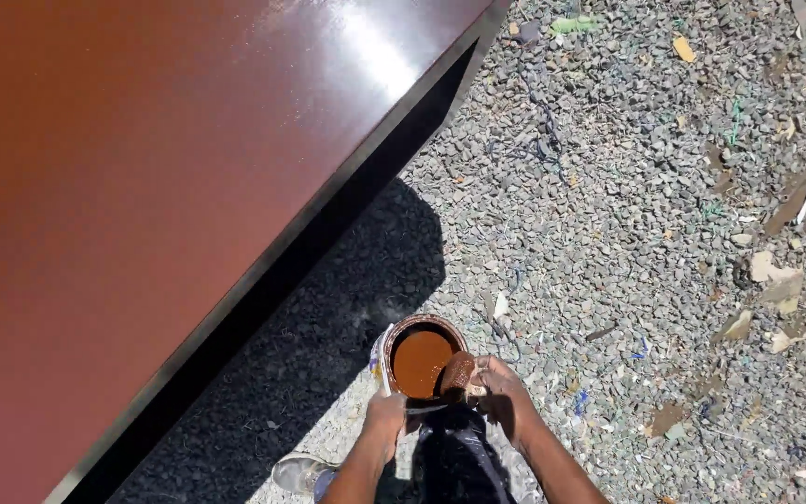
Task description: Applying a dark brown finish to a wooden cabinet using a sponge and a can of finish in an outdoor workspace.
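Note:
A round can of reddish-brown paint [421, 360] hangs low in front of me over the gravel. My left hand [387, 412] grips the can at its near rim. My right hand [494, 381] is closed on a paint-soaked brush or applicator [457, 374] that rests on the can's right rim, its head coated brown. To the left a big flat panel [142, 168] with a glossy red-brown coat slopes across the view, its dark edge [328, 205] running diagonally.
Grey gravel ground [608, 215] with scraps of cardboard, paper and string scattered at the right. My shoe [298, 471] shows at the bottom, dark trousers beside it. A deep shadow lies under the panel's edge.

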